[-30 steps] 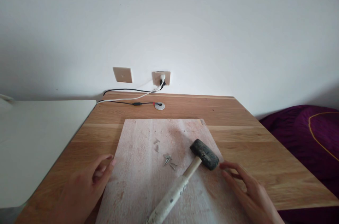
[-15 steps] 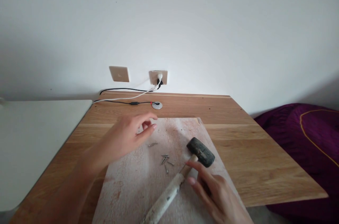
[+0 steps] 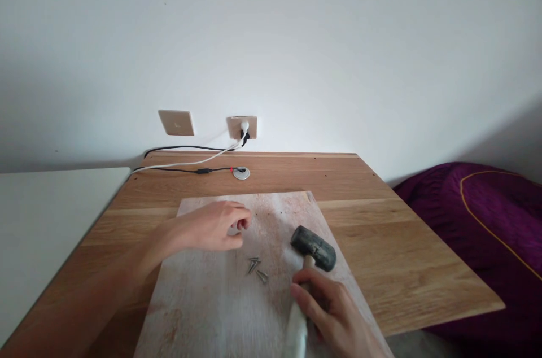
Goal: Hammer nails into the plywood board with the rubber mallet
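A rubber mallet with a black head (image 3: 313, 248) and a pale, worn handle lies over the right part of the whitewashed wooden board (image 3: 203, 296). My right hand (image 3: 334, 307) is wrapped round the handle, just below the head. Above the board's left part, my left hand (image 3: 224, 225) has its fingers curled in towards the thumb. Whether anything is between those fingertips is hidden. Between my two hands, several small metal nails (image 3: 257, 269) lie in a loose pile on the board. A row of small dark holes or spots crosses the board near its far edge.
The board rests on a wooden table (image 3: 406, 256) pushed against the wall. Cables run to a wall socket (image 3: 242, 127) and through a round cable grommet (image 3: 241, 173). A white surface (image 3: 51, 222) adjoins on the left; purple fabric (image 3: 474, 222) lies beyond the right edge.
My right hand has closed round the mallet handle, which has swung more upright in view. My left hand has curled its fingers and covers where two separate nails lay. The view has shifted slightly.
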`<act>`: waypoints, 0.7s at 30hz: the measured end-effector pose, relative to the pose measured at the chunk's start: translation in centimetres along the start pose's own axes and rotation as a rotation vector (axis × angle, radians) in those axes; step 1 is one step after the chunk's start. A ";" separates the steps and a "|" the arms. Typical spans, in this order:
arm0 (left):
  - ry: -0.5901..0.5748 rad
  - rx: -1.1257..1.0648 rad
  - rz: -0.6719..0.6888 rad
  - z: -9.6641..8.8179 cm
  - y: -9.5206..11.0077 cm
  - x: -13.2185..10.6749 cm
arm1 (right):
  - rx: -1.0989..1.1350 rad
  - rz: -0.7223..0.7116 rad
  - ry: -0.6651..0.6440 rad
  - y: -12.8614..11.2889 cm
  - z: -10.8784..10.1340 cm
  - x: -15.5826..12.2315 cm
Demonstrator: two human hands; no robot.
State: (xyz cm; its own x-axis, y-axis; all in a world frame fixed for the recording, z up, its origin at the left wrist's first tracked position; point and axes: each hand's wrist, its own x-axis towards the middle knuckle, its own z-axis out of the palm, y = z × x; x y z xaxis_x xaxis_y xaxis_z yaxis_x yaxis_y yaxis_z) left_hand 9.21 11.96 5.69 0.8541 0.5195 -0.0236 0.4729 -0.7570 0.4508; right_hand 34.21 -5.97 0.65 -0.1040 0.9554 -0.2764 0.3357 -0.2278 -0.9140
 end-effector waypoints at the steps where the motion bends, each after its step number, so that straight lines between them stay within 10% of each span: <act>1: -0.006 0.002 0.001 0.3 0.1 -0.4 | 0.109 0.024 0.004 0.0 -0.2 -0.3; 14: -0.051 0.073 0.020 1.4 0.7 1.3 | 0.811 0.284 0.110 1.9 -2.2 -3.2; 21: 0.069 -0.155 0.131 1.9 0.0 7.8 | 0.799 0.284 0.128 2.2 -1.9 -2.8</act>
State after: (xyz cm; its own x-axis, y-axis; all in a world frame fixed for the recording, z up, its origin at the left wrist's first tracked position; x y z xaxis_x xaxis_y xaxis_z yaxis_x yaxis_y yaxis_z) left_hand 16.30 15.25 3.83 0.8868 0.4505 0.1034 0.3151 -0.7529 0.5778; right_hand 37.03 -8.76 -0.01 0.0070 0.8449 -0.5349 -0.4321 -0.4798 -0.7636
